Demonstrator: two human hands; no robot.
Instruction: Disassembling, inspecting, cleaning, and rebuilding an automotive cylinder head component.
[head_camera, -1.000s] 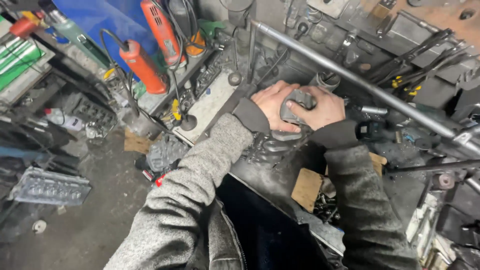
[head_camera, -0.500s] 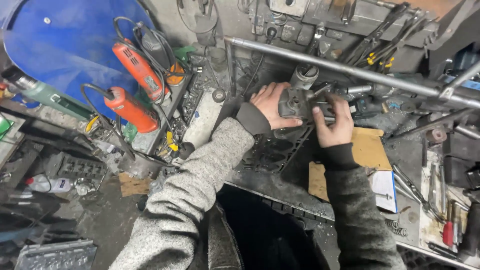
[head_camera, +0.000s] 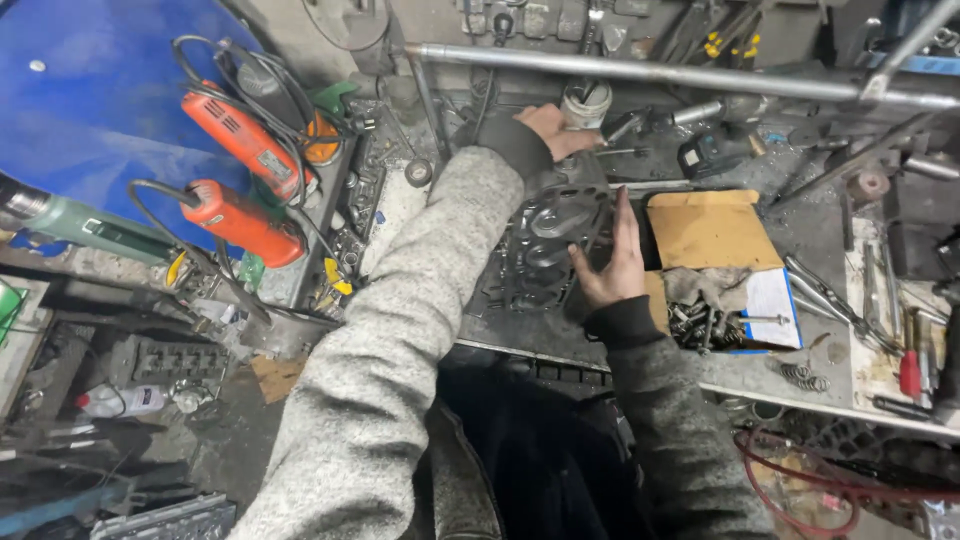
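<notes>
Cylinder head (head_camera: 545, 245), dark casting, mid-workbench near front edge: steadied by right hand (head_camera: 612, 262) laid flat, fingers spread, left hand (head_camera: 552, 128) seemingly gripping its far end beside metal canister (head_camera: 585, 103); best kept level, both sides braced.

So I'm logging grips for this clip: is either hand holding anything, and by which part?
The left hand grips the far end of the dark metal engine casting; the right hand lies flat against its near right edge.

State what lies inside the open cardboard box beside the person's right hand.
The cardboard box shows a grey rag and a heap of small metal parts; whatever lies beneath them is covered. The right hand rests beside it.
</notes>
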